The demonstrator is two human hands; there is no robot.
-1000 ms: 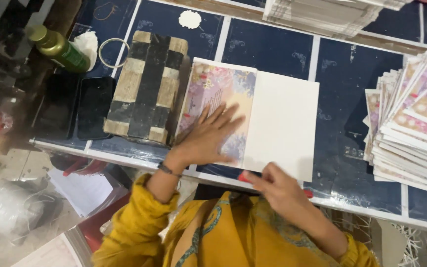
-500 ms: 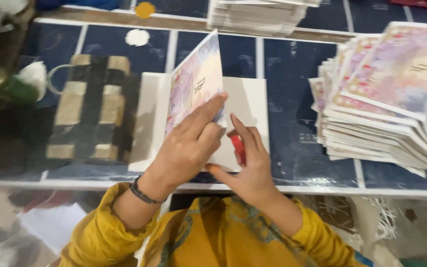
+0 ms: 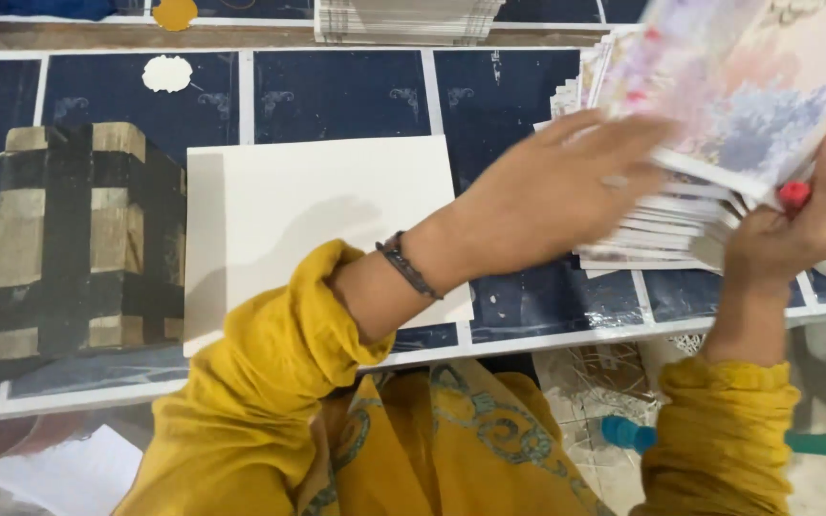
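Both hands have left the white sheet (image 3: pixel 327 229) and swung right to the card stack (image 3: pixel 681 220); half a second ago they were folding a floral card over that sheet at mid-counter. Now the left hand (image 3: pixel 566 191) lies flat, fingers spread wide, on the upper cards, holding nothing that shows. The right hand (image 3: pixel 805 229) is closed under a floral card (image 3: pixel 748 86) at the stack's right side, with a small red tool (image 3: pixel 793 194) pinched against it. That card sits tilted above the stack at the right of the counter (image 3: pixel 336 96), blurred by motion. It looks light and fairly stiff, with a smooth printed face that may slide, so the edge is the likely place to take hold, thumb above and fingers below. A wood-and-black block (image 3: pixel 78 239) stands left of the sheet, and another paper pile (image 3: pixel 403 19) lies at the far edge.
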